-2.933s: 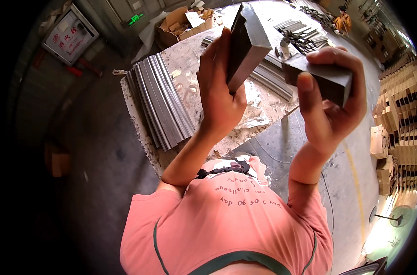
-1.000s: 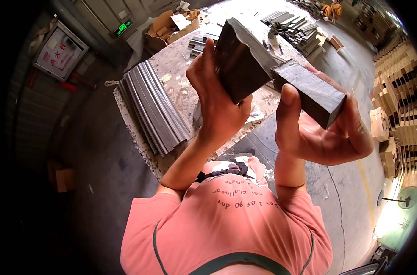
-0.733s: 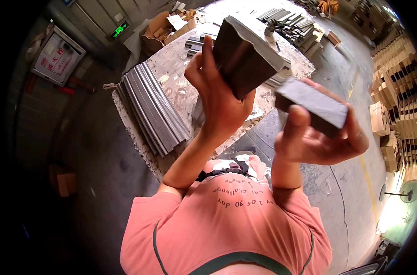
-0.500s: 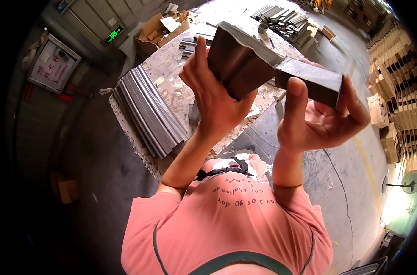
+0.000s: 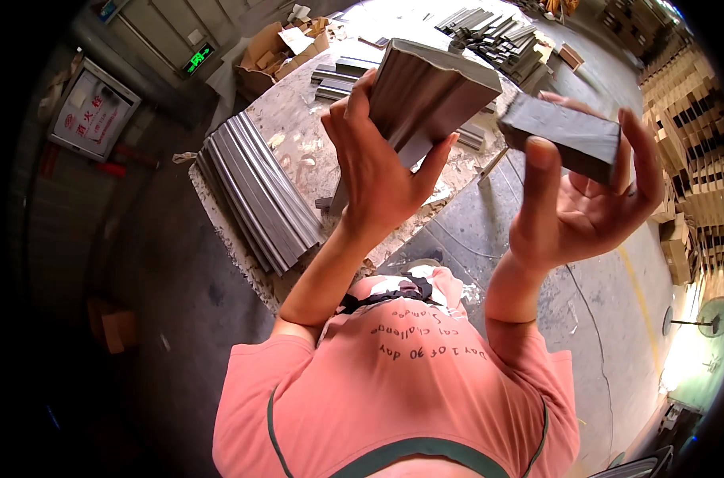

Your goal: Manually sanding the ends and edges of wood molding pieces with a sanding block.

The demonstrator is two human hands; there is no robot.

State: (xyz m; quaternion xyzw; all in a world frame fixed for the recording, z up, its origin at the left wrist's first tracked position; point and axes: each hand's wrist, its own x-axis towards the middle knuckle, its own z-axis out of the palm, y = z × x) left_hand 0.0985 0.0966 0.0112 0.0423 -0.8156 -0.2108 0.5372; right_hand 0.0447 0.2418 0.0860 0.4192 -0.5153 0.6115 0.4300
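Note:
My left hand (image 5: 375, 175) grips a dark grey-brown moulding profile (image 5: 426, 95) with a wavy end, held up over the table. Its fingers wrap the left side and the thumb lies along the right. Whether this is one piece or several stacked together I cannot tell. To the right, my right hand (image 5: 585, 211) pinches a grey rectangular block (image 5: 565, 131) between thumb and fingers. A gap separates the block from the profile's end. Below both, the worn worktable (image 5: 298, 119) carries a row of long grey strips (image 5: 258, 191) on its left side.
More strips (image 5: 342, 80) lie farther back on the table. Beyond it are a cardboard box (image 5: 270, 60) with scraps and a pile of dark strips (image 5: 489, 40). Wooden stacks (image 5: 688, 119) line the right side. A cable (image 5: 593, 334) runs across the floor, and a fan (image 5: 711, 317) stands far right.
My right hand has drawn the block rightward, off the end of the profile it was touching. The profile has tilted a little in my left hand, showing more of its side.

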